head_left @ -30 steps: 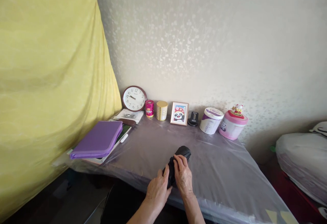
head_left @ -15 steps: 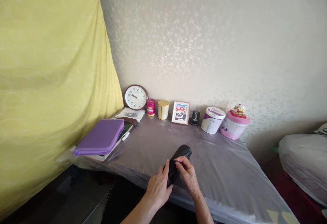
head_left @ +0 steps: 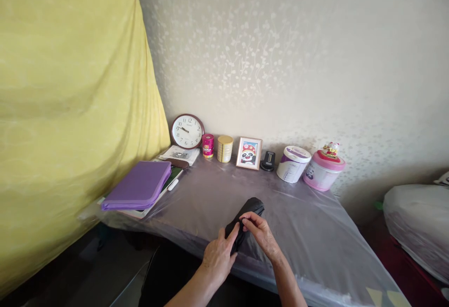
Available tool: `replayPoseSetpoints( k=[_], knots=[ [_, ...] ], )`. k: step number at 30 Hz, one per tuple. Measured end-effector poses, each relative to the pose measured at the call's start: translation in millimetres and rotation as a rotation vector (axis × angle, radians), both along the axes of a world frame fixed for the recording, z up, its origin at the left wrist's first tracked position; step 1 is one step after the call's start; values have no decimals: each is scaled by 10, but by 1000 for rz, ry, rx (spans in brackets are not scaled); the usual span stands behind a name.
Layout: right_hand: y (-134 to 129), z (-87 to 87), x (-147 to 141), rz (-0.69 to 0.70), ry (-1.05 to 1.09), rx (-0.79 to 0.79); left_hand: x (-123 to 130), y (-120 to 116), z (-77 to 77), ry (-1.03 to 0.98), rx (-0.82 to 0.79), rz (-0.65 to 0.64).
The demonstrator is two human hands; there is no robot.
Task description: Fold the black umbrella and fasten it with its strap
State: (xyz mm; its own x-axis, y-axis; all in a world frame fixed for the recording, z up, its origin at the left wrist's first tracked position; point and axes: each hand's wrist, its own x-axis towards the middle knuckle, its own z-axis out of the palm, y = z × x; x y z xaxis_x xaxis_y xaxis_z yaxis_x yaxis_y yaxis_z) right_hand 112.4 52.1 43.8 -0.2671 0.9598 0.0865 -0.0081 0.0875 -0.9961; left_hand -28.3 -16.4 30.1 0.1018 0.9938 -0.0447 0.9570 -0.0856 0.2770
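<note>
A black folded umbrella lies slanted at the near edge of the table, its rounded end pointing away to the right. My left hand is closed round its near part, with the index finger stretched along the top. On the umbrella's right side, my right hand pinches with thumb and index finger at the black fabric. Whatever small piece sits between those fingertips is too small to make out. The umbrella's near end is hidden behind my left hand.
A plastic-covered table spans the middle. Left lies a purple folder on papers. Along the wall stand a clock, a pink can, a yellow-lidded can, a panda picture frame, a white tub and a pink-lidded tub.
My left index finger has come down from a raised position to lie on the umbrella beside my right fingertips. My right hand has shifted slightly rightward, still pinching.
</note>
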Motion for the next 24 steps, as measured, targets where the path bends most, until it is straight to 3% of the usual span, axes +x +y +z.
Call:
replayPoseSetpoints(
  k=[4, 10, 13, 15, 20, 24],
  knots=[
    [125, -16, -110, 18, -145, 16, 7, -2, -24, 25, 18, 2],
    [240, -29, -226, -49, -604, 329, 16, -23, -85, 39, 31, 13],
    [265, -31, -277, -88, -704, 373, -7, -72, -98, 23, 29, 21],
    [283, -36, -290, -95, -656, 349, -36, -117, -94, 24, 17, 29],
    [295, -30, -190, -78, -231, -33, -117, -213, -46, 34, -32, 45],
    [243, -3, -100, 22, -195, 18, -143, -248, -4, 42, -52, 32]
  ],
)
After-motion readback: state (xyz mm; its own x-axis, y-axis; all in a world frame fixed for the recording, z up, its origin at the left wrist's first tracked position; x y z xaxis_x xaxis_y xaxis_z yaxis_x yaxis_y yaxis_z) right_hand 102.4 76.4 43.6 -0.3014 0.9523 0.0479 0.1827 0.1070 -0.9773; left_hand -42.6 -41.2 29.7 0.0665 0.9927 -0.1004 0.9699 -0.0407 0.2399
